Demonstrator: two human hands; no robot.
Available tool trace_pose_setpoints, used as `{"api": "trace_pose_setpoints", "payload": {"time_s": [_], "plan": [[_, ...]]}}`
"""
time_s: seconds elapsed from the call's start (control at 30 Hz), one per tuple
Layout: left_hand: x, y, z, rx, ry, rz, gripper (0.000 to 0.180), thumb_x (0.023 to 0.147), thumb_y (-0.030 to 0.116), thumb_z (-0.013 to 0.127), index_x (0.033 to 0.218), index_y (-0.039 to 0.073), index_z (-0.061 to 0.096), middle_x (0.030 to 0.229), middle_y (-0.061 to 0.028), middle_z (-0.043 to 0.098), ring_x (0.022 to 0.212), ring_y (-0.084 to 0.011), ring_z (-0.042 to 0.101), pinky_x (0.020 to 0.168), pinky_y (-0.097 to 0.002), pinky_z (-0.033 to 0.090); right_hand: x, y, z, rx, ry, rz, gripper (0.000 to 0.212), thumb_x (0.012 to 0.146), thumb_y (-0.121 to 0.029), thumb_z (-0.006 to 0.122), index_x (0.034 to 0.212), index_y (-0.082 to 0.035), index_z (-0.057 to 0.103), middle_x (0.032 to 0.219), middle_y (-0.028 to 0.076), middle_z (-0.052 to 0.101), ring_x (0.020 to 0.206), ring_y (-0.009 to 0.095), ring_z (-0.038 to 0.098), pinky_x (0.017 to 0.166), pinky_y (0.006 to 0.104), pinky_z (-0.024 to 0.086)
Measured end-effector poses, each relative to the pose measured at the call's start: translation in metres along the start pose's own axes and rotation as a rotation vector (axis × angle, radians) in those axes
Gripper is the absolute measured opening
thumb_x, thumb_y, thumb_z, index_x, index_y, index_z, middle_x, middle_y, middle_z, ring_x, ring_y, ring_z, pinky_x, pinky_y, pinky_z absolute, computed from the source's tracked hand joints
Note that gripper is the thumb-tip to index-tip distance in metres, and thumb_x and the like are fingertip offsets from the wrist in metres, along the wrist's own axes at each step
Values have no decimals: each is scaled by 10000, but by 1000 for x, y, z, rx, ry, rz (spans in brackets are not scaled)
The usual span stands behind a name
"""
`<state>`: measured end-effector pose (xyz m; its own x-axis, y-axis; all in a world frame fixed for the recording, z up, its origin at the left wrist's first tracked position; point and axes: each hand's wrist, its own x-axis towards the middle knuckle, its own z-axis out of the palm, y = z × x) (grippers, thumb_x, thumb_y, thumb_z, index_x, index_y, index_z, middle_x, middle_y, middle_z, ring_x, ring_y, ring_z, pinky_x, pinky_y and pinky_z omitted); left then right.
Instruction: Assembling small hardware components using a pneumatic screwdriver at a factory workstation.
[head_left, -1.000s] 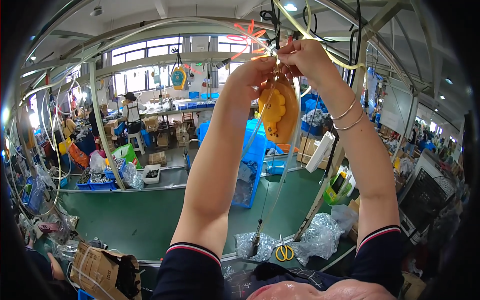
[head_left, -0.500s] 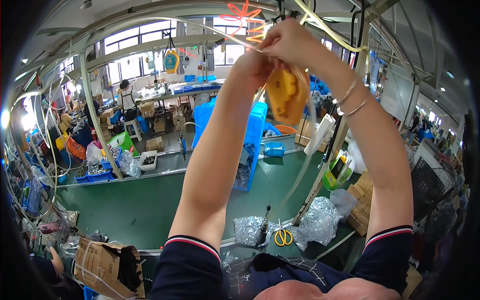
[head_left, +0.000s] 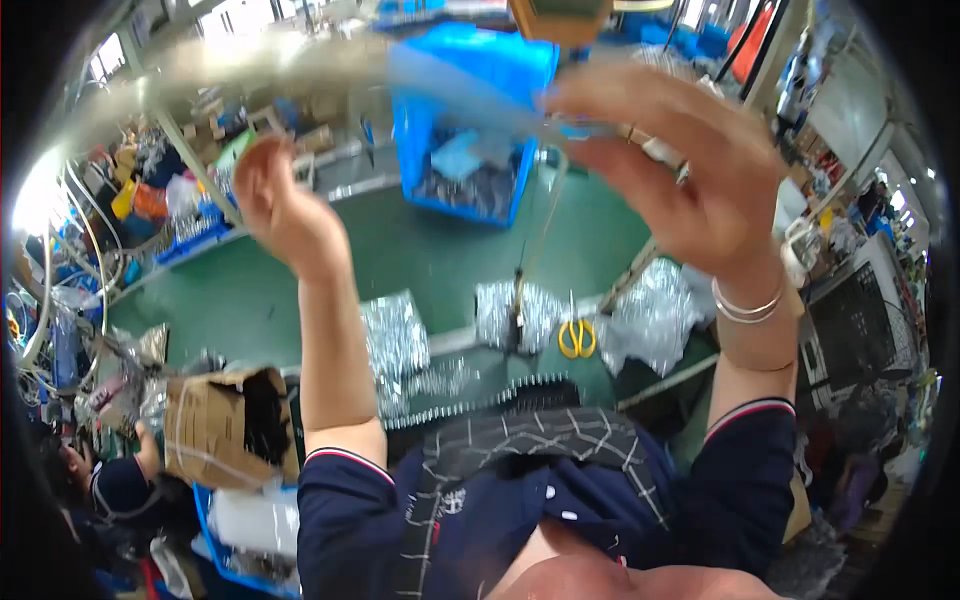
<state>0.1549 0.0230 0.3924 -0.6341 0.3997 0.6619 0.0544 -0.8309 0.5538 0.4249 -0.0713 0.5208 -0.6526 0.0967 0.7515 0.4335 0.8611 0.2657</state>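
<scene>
My left hand (head_left: 292,215) is raised over the far side of the green work surface (head_left: 300,310), its fingers loosely bent with nothing seen in them. Higher on the right, my right hand (head_left: 700,175) reaches leftward, its fingers and thumb apart and blurred. A smeared pale hose (head_left: 470,95) passes close to these fingertips, and I see no grip on it. Above them hangs a yellow hanging tool balancer (head_left: 562,22), cut off by the top edge. Below, a slim dark power screwdriver (head_left: 517,312) stands upright under a thin line, beside yellow-handled scissors (head_left: 577,338).
A blue bin (head_left: 470,130) with bagged parts stands beyond the work surface. Clear plastic bags (head_left: 650,315) lie along the near edge. An open cardboard box (head_left: 225,425) and a blue crate (head_left: 235,560) stand at lower left, near another person (head_left: 120,480).
My hands have come apart and down from the yellow balancer, the left moving left and the right moving right. The view has tilted downward.
</scene>
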Motion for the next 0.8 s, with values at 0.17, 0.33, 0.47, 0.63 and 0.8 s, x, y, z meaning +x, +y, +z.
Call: {"api": "trace_pose_setpoints", "payload": {"time_s": [0.17,0.33,0.47,0.63,0.8], "plan": [[-162,-30,-139,229,-701,-458,254,830,-53,505,1058,33,578,888,-50,584,726,-118,574,668,-239,466,-135,-19,77,390,151,465,200,750,39,646,947,11,670,937,128,657,844,252,644,709,306,525],[-234,-50,-158,247,-807,-849,450,803,-37,548,1245,44,515,1012,-72,582,824,-126,590,703,-243,482,-196,-53,128,611,199,799,222,777,88,595,967,0,668,934,95,660,869,195,637,733,273,519],[-266,-74,-161,314,-846,-845,539,776,-48,552,1297,64,476,1096,-83,561,857,-132,579,727,-253,480,-221,-64,137,722,-119,587,275,789,79,582,1041,-14,643,926,83,668,879,159,636,757,266,522],[-275,-85,-133,301,-902,-745,615,754,-49,540,1344,89,435,1169,-82,540,932,-145,556,761,-272,479,-305,-51,182,686,-199,1083,344,769,30,624,1109,-19,609,942,105,670,886,188,648,786,297,523],[-264,-110,-129,415,-921,-749,654,749,-51,544,1369,103,403,1203,-79,534,1028,-172,536,828,-299,481,-367,-82,261,568,-382,1087,439,765,-18,650,1193,-17,554,1016,115,654,941,242,641,816,319,514]]}}
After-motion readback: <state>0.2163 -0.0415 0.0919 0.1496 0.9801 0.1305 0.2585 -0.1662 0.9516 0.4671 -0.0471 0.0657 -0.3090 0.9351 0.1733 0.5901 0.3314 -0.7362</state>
